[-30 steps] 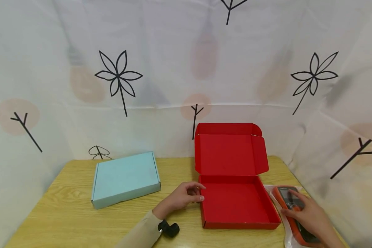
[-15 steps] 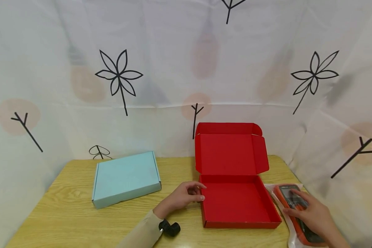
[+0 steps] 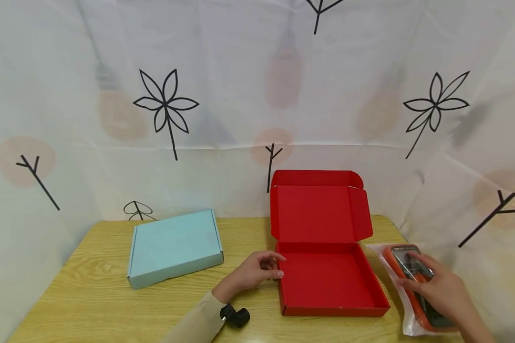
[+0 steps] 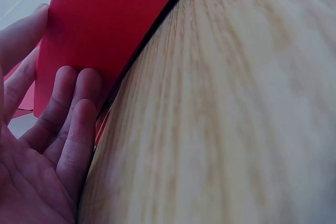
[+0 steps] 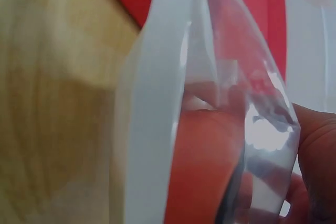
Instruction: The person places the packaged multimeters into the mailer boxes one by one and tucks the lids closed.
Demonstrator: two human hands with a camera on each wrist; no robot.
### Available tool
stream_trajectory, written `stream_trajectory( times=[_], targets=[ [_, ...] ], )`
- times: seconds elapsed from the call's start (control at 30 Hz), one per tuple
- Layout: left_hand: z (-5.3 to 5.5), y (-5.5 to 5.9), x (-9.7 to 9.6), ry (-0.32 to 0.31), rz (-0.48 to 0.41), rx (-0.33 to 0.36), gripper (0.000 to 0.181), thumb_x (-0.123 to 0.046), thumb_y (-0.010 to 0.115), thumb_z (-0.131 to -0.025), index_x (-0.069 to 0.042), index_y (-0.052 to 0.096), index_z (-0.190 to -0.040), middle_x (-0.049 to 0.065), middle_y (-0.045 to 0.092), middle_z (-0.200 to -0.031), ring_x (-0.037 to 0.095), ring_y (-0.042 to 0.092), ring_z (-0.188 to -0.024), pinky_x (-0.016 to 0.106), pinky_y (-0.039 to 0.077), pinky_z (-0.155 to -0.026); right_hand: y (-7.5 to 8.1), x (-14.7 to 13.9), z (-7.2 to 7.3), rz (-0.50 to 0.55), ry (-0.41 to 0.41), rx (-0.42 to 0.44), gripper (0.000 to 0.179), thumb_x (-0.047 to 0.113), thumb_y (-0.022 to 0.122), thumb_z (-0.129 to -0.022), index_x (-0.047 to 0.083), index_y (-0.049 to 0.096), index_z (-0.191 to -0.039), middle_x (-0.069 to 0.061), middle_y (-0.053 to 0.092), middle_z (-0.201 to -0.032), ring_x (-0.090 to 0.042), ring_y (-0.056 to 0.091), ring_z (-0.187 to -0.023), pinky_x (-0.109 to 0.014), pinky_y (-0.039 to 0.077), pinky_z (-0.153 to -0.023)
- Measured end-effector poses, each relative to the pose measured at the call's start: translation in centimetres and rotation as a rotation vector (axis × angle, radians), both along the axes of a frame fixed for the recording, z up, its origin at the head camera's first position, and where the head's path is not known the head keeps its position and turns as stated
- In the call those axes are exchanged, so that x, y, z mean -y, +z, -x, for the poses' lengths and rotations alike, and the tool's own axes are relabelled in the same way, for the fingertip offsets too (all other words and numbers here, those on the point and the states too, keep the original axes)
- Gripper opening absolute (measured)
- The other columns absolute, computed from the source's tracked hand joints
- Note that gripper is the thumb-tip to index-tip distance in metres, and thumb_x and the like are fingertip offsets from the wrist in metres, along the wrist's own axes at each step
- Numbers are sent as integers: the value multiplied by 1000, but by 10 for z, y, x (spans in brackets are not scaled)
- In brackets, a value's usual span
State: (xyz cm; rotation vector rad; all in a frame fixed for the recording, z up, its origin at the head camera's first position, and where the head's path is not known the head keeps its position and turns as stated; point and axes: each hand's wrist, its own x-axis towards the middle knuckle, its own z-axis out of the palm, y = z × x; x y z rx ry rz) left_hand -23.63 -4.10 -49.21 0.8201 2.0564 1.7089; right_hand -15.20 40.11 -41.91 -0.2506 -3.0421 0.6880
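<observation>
Grips bagged meter (image 3: pixel 418 275) crosswise with right hand (image 3: pixel 446 289), apparently for security, and rests relaxed left hand (image 3: pixel 255 271) against red box (image 3: pixel 326 278), likely steadying it.

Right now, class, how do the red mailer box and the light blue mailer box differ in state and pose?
The red mailer box stands open, lid raised; the light blue mailer box is closed. The red one sits nearly square to the viewer, the blue one askew. Both rest on the wooden table.
</observation>
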Motion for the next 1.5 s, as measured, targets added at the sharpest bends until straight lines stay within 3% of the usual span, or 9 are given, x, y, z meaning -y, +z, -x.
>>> stream_trajectory(
  times=[0.17,0.27,0.5,0.77,1.0,1.2,1.5],
  targets=[
    [0,-1,-1,6,10,-4,30,-10,71,-93,-9,67,-123,1,64,-88,13,60,-75,27,49,-66,14,4,-1,25,-1,-30,101,59,74,-81,-2,35,-150,-46,33,-138,-51,47,-99,-51,52,-70],
    [0,-2,-2,3,17,-8,30,-11,71,-93,-9,67,-124,1,64,-88,11,60,-74,26,49,-66,20,9,-2,38,9,-42,101,59,75,-81,-1,34,-151,-44,30,-142,-54,43,-104,-58,52,-73],
    [-4,2,-2,4,10,2,32,-9,71,-93,-8,67,-125,2,64,-89,14,61,-76,29,51,-67,30,25,-3,55,69,-118,94,50,79,-82,-2,40,-149,-41,33,-143,-50,44,-105,-35,48,-65],
    [-3,2,-2,6,6,-5,32,-9,71,-93,-8,67,-125,3,65,-90,17,62,-76,32,54,-69,26,46,3,50,155,-250,86,42,85,-77,1,49,-144,-35,38,-146,-53,42,-118,-58,47,-80],
    [-2,1,-1,3,11,-5,32,-11,71,-93,-8,67,-124,2,65,-90,13,61,-75,31,54,-70,25,64,12,94,222,-255,82,35,87,-76,1,52,-142,-33,37,-147,-50,45,-115,-51,52,-78],
    [-2,0,-1,16,12,-7,31,-10,71,-93,-8,67,-124,3,65,-90,20,62,-78,30,54,-70,32,75,24,81,308,-293,80,30,88,-75,0,54,-140,-31,39,-147,-47,45,-116,-52,54,-78],
    [-3,1,-3,28,12,10,31,-8,71,-93,-9,67,-124,2,65,-89,24,62,-79,31,54,-70,38,89,38,83,436,-307,76,23,90,-71,4,58,-137,-26,45,-144,-37,50,-106,-29,54,-66]
  ],
)
